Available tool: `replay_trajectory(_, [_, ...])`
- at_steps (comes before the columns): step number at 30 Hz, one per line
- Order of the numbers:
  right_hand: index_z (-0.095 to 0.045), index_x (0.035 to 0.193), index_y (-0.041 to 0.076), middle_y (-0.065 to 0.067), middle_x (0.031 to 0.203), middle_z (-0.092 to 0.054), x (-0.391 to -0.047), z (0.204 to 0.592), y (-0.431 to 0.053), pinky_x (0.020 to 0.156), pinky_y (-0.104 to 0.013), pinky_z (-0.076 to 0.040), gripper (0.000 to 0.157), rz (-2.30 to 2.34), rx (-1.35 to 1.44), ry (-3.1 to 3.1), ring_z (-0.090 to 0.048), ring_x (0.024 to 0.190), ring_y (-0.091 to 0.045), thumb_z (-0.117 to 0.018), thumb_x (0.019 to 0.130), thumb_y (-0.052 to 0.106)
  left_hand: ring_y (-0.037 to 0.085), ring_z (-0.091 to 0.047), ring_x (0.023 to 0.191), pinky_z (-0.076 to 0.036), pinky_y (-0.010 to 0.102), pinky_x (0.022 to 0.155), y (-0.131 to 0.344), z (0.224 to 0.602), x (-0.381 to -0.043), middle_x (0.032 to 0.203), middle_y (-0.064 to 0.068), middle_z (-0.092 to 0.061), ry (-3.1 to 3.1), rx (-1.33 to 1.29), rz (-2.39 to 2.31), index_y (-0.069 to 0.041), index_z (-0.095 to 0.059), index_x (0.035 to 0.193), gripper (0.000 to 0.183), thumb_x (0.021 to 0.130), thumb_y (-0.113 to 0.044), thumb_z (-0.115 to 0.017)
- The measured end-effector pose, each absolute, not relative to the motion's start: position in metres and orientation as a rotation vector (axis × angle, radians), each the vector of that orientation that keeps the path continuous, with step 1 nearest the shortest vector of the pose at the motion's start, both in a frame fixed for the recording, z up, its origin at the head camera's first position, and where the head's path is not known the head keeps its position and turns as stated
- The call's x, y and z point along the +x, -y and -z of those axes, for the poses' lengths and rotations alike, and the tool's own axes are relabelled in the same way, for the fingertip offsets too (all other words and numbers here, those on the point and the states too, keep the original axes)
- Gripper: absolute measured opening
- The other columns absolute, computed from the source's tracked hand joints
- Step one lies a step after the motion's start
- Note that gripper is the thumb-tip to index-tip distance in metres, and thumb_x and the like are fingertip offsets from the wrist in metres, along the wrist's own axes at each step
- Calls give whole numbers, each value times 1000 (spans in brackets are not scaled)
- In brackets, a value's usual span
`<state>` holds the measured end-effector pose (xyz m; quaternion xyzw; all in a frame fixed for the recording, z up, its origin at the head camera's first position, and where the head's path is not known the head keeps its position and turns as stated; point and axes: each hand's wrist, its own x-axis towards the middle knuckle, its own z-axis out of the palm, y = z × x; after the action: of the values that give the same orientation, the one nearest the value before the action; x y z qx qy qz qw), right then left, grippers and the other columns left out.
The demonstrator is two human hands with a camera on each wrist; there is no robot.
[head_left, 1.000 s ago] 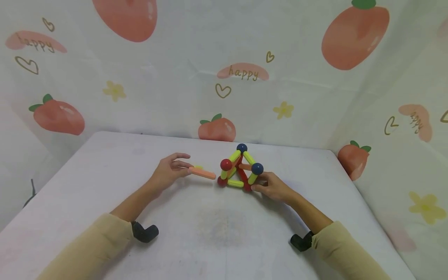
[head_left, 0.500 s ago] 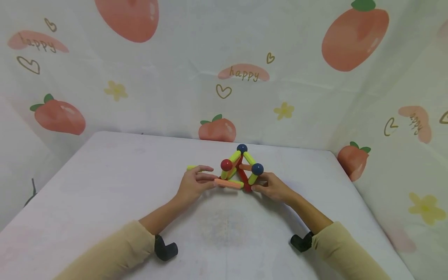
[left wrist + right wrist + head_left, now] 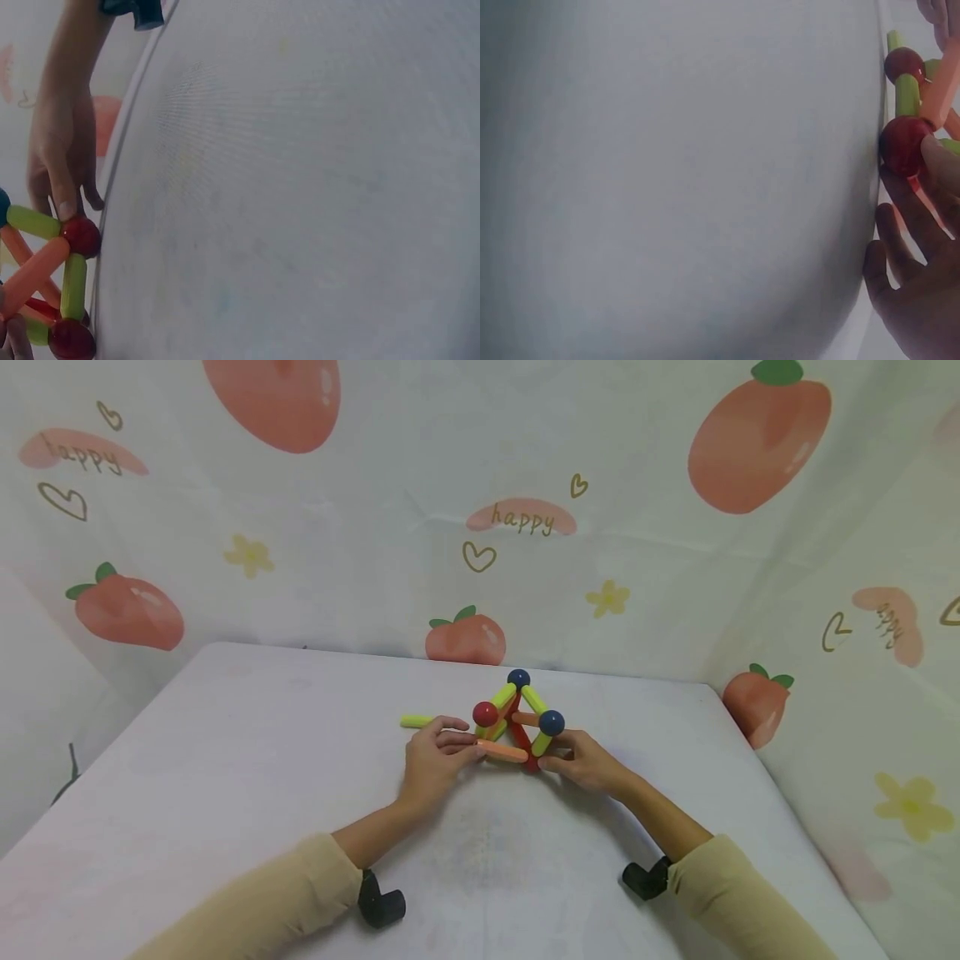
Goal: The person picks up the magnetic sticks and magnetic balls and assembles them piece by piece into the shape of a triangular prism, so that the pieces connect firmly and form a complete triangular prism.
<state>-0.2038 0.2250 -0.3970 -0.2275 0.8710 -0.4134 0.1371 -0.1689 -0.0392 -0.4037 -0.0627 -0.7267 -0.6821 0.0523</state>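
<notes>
A toy frame of magnetic sticks and balls stands on the table, with a blue ball [image 3: 518, 679] at its top. Another blue ball [image 3: 552, 722] and a red ball [image 3: 485, 714] mark upper corners, joined by yellow-green and orange sticks. My left hand [image 3: 433, 767] pinches an orange stick [image 3: 504, 752] by its left end. That stick slants across the front face, its far end at the lower right red ball [image 3: 904, 146]. My right hand [image 3: 588, 762] pinches this ball between thumb and finger. The lower left red ball [image 3: 73, 339] is hidden behind the left hand in the head view.
A loose yellow-green stick [image 3: 417, 721] lies on the white table [image 3: 262, 760], just behind the left hand. A cloth printed with fruit [image 3: 465, 639] hangs behind the table and along its right side.
My left hand has carried the orange stick rightward to the frame, and the stick's far end now meets the lower right red ball. The right hand and the frame have stayed in place.
</notes>
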Motion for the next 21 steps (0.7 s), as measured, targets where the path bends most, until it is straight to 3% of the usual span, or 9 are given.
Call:
replay_trajectory(7, [-63, 126, -1, -14, 123, -67, -205, 398, -225, 97, -51, -49, 35, 1197, -673, -2520, -55, 122, -36, -66, 96, 16, 20, -72, 84, -58, 28, 80, 31, 398, -167, 91, 9, -72, 2174, -212, 2043, -6, -57, 115, 43, 81, -10, -83])
replay_trajectory(14, [-64, 126, -1, -14, 124, -67, -206, 400, -226, 97, -51, -48, 35, 1195, -664, -2527, -56, 122, -35, -66, 96, 16, 20, -73, 80, -59, 30, 76, 27, 396, -173, 90, 9, -70, 2168, -142, 2067, -13, -46, 131, 62, 81, -16, -83])
replay_trajectory(21, [-57, 137, 2, -16, 128, -65, -206, 400, -225, 101, -58, -45, 45, 1236, -676, -2513, -57, 123, -37, -67, 95, 14, 16, -71, 71, -58, 27, 70, 28, 394, -184, 79, 5, -72, 2233, -230, 1889, -12, -51, 131, 62, 80, -21, -85])
